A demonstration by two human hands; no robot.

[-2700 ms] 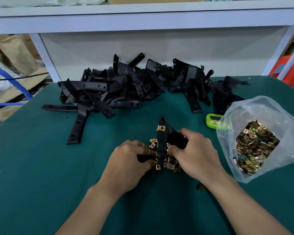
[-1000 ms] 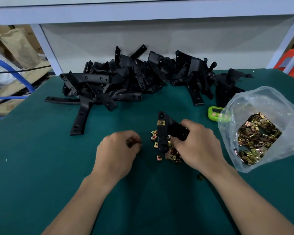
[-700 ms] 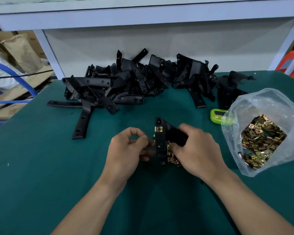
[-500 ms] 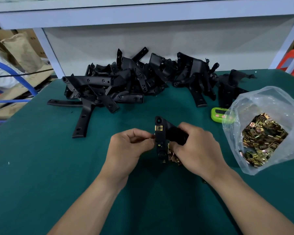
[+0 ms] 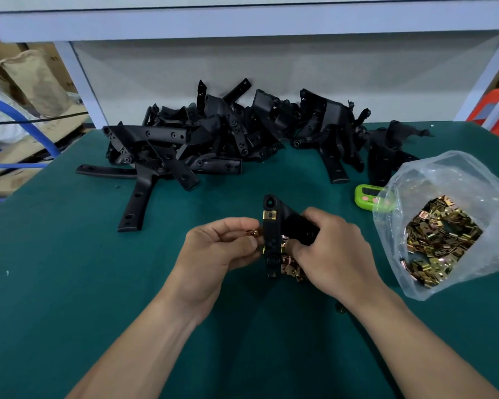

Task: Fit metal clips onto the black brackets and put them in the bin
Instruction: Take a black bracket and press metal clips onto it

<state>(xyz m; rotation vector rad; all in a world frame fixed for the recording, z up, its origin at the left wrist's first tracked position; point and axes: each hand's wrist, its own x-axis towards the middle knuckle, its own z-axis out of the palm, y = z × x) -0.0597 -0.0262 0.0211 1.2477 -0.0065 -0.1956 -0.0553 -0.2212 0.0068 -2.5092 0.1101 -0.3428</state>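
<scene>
Grips a black bracket (image 5: 272, 234) in the right hand (image 5: 332, 254) at the centre of the green table (image 5: 69, 283), fingers curled round its angled arm, long arm pointing to 12 o'clock. Pinches a metal clip (image 5: 254, 233) between thumb and forefinger of the left hand (image 5: 219, 251), at 9 o'clock of the bracket, just beside its left edge; other fingers curled loosely beneath. Near the bracket's far end, a fitted clip (image 5: 270, 216) already seated. Under the right hand, at 5 o'clock of the bracket, loose clips (image 5: 290, 267) in a heap. At 12 o'clock, well apart, a bracket pile (image 5: 208, 145). At 3 o'clock, a clear plastic bag (image 5: 444, 174) of clips, with a green timer (image 5: 368, 194) just beside it at its 10 o'clock.
</scene>
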